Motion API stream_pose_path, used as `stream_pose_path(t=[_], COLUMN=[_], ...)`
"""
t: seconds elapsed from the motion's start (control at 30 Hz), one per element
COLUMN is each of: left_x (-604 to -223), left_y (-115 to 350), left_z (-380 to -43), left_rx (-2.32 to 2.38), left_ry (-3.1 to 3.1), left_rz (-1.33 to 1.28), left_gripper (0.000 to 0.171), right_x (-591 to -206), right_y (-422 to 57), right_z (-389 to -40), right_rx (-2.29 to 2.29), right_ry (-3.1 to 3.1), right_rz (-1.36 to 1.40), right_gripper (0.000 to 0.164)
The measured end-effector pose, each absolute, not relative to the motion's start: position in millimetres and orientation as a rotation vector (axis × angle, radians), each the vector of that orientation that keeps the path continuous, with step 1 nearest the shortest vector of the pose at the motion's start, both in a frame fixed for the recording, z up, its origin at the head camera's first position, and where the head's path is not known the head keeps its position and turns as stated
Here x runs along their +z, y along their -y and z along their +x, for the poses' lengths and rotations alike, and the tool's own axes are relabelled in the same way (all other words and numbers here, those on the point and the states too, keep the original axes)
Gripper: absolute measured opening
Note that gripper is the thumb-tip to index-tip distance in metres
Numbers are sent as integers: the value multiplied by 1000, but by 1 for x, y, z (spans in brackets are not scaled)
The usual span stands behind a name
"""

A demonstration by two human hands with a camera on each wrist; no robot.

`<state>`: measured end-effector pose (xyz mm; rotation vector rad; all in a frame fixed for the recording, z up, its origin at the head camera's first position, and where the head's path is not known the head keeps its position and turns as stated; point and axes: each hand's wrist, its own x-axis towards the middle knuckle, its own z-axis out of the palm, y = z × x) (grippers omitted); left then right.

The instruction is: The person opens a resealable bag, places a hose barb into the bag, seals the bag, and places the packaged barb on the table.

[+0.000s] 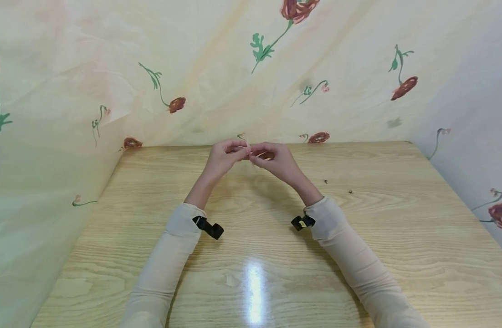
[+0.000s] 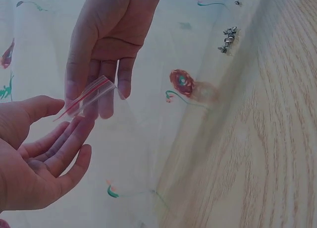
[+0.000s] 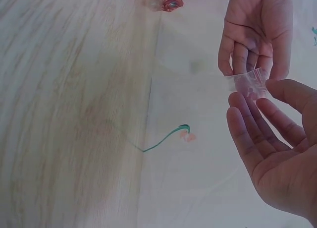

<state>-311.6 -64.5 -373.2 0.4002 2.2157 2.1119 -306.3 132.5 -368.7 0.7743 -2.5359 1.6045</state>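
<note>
A small clear zip bag (image 2: 91, 97) with a red line along its seal is held up between both hands, over the far edge of the table. My left hand (image 1: 223, 158) pinches one end of the bag between thumb and fingertips. From the other side, my right hand (image 1: 279, 161) pinches it as well, fingertips close to those of the left. In the right wrist view the bag (image 3: 247, 84) looks flat and see-through, its red line near the thumb. Fingers cover part of it.
Several small metal pieces (image 2: 229, 39) lie on the wooden table (image 1: 243, 218), to the right of the hands. A flower-printed cloth (image 1: 218, 82) hangs behind the table and along its sides. Black straps with small devices (image 1: 210, 228) sit at both wrists.
</note>
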Motion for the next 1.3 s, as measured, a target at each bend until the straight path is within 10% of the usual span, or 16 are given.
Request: stream_pose_path(t=[1.3], left_x=[-364], left_y=[66], left_z=[-318], left_rx=[1944], left_ry=[-2216], left_rz=[467], left_gripper=[33], right_x=[-370], right_y=[-139], right_z=[-310], right_rx=[1740], right_ry=[2496], right_rz=[708], right_gripper=[24])
